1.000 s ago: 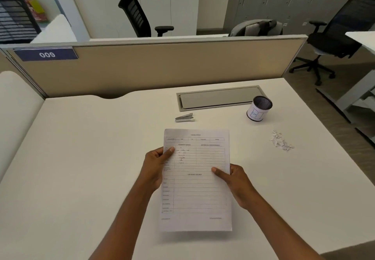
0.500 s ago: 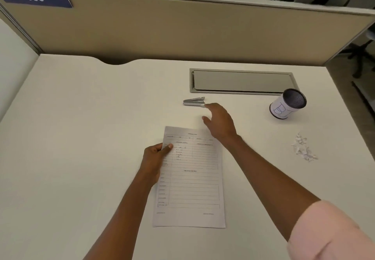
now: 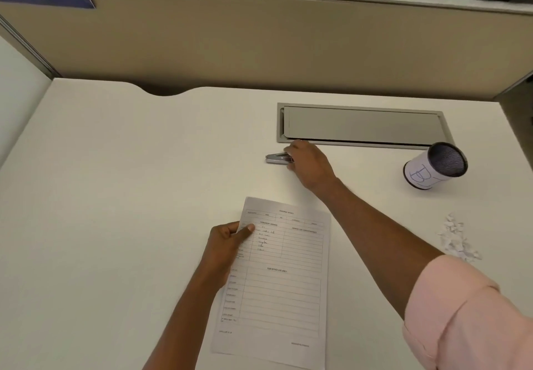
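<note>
A printed form sheet (image 3: 282, 283) lies over the white desk (image 3: 115, 196) in front of me. My left hand (image 3: 227, 245) pinches its upper left edge, thumb on top of the page. A small silver stapler (image 3: 275, 158) lies further back on the desk. My right hand (image 3: 308, 164) has reached it and closes its fingers round the stapler's right end, hiding that end.
A grey cable hatch (image 3: 360, 125) is set into the desk behind the stapler. A mesh pen cup with a white label (image 3: 432, 167) stands at the right. A heap of small white paper scraps (image 3: 457, 239) lies at the right. A beige partition (image 3: 259, 46) closes the back.
My right hand let go of the sheet's right edge and reached forward to the stapler, now gripping it. My left hand kept its hold. The view tilted down and closer.
</note>
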